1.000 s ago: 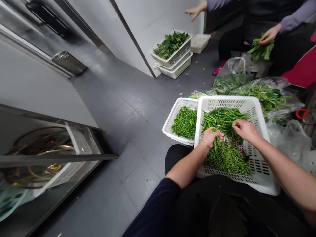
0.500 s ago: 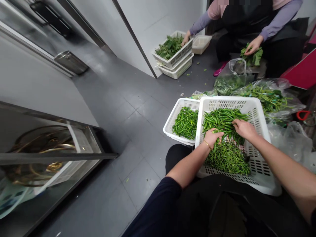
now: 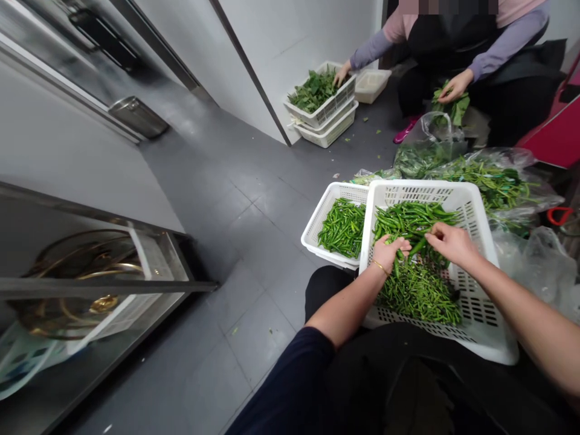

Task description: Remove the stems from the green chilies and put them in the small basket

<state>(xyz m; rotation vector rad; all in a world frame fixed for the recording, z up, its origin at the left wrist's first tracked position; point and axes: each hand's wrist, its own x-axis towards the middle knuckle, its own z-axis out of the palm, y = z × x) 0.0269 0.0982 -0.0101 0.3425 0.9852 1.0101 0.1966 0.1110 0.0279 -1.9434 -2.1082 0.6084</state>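
Note:
Both my hands are inside a large white plastic basket (image 3: 487,257). Long green chili peppers (image 3: 401,216) fill its far part, and a pile of thin green stems (image 3: 421,296) lies nearer me. My left hand (image 3: 389,251), with a bracelet at the wrist, is closed around green chilies. My right hand (image 3: 451,243) pinches the end of a green chili (image 3: 417,246), which points toward my left hand. To the left stands a smaller white basket (image 3: 312,226) holding stemless-looking green chilies (image 3: 343,228).
Across from me a co-worker's hand (image 3: 455,87) holds leafy greens; the other hand (image 3: 343,74) touches leaves in stacked white baskets (image 3: 324,136). Bagged greens (image 3: 489,181) lie beyond my basket. At left are a metal shelf (image 3: 190,287) and a metal bin (image 3: 138,116) on the tiled floor.
My right hand has lifted slightly from the chili pile and now pinches one chili near my left hand. The co-worker's hand with the greens has moved a little left.

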